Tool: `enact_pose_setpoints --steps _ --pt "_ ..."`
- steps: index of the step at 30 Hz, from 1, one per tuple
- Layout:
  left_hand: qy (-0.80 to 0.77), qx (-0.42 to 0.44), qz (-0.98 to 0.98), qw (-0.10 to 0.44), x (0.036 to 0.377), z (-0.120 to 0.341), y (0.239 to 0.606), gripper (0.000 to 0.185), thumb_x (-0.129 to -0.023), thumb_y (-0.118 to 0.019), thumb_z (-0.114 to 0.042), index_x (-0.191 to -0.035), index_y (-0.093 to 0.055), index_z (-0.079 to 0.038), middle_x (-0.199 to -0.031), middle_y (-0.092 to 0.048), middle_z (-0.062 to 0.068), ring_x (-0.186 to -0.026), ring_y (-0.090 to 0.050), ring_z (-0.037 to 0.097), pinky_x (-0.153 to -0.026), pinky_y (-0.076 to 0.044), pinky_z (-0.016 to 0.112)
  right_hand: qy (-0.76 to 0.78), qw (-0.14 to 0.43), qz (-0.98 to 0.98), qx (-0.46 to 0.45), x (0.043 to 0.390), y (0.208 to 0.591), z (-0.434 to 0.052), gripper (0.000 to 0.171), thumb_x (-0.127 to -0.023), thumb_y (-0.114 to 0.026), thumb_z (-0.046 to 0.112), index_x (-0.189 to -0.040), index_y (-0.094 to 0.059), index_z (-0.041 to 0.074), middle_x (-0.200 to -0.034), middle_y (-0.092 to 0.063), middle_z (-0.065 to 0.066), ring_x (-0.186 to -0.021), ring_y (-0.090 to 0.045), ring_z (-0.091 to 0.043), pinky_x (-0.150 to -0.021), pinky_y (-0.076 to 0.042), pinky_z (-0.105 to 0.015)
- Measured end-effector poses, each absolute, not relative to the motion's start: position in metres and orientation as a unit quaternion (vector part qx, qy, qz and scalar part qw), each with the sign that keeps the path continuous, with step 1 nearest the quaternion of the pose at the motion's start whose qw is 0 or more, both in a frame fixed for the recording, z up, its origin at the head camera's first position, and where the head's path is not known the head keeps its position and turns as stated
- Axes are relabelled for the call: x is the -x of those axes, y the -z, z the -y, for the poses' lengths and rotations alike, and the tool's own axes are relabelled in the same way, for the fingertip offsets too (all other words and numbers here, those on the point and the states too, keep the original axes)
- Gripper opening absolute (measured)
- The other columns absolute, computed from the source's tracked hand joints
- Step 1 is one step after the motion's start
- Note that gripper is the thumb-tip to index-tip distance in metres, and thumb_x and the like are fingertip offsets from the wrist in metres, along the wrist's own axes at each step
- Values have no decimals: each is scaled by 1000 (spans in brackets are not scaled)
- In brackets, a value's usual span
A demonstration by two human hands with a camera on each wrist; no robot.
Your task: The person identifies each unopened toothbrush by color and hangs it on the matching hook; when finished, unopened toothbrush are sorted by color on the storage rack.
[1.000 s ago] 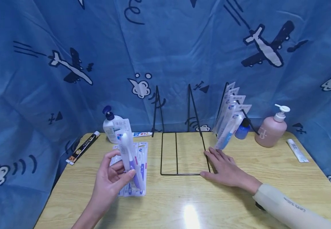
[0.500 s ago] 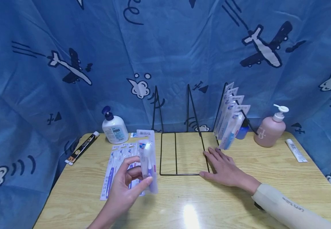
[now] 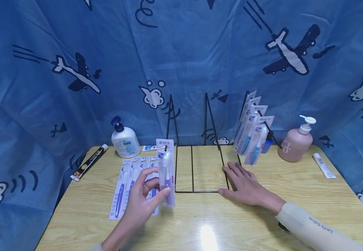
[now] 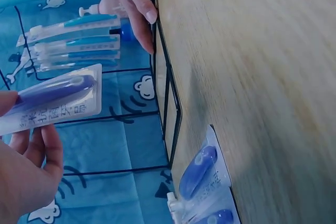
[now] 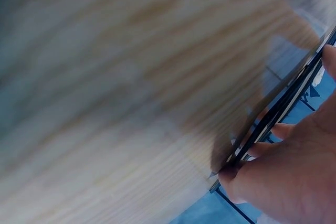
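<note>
Here, the left hand (image 3: 142,200) pinches one purple toothbrush pack (image 3: 165,169) by the wire rack (image 3: 192,191); only the head view shows the pack's top. The right hand (image 3: 242,184) rests, fingers relaxed, on the rack's base. Four blue packs (image 3: 257,150) hang rightward.

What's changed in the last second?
The left hand has carried its purple toothbrush pack rightward to the left prong of the rack; whether it's hooked, I can't tell. The hanging blue packs swung slightly right at the bottom. Nothing was grabbed or released. The right hand stays on the rack's base; bottles haven't moved.
</note>
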State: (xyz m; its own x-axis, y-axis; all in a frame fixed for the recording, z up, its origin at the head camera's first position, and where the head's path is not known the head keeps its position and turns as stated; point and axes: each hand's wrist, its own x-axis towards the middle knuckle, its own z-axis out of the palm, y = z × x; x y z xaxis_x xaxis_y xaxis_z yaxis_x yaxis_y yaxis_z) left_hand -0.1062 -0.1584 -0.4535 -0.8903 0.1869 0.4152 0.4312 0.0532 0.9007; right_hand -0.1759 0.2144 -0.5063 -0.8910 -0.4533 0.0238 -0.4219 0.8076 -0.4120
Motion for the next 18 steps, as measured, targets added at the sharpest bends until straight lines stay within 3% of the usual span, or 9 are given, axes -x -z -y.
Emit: enact_pose_setpoints --steps 10,18 --pt "650 170 723 163 141 140 457 63 -98 -75 9 -154 -51 -7 -98 -75 15 -82 -57 15 -73 -48 21 208 35 -950 228 177 507 -214 91 -104 -63 63 -168 -40 3 -174 -28 -26 -158 -24 -55 -115 -28 -79" --pt "622 164 736 212 183 131 464 65 -104 -72 2 -162 -49 -14 -106 -71 15 -93 -61 19 -80 -49 21 209 45 -950 228 176 507 -215 91 -105 -63 63 -169 -38 3 -175 -27 -26 -158 -23 -55 -115 -27 -79"
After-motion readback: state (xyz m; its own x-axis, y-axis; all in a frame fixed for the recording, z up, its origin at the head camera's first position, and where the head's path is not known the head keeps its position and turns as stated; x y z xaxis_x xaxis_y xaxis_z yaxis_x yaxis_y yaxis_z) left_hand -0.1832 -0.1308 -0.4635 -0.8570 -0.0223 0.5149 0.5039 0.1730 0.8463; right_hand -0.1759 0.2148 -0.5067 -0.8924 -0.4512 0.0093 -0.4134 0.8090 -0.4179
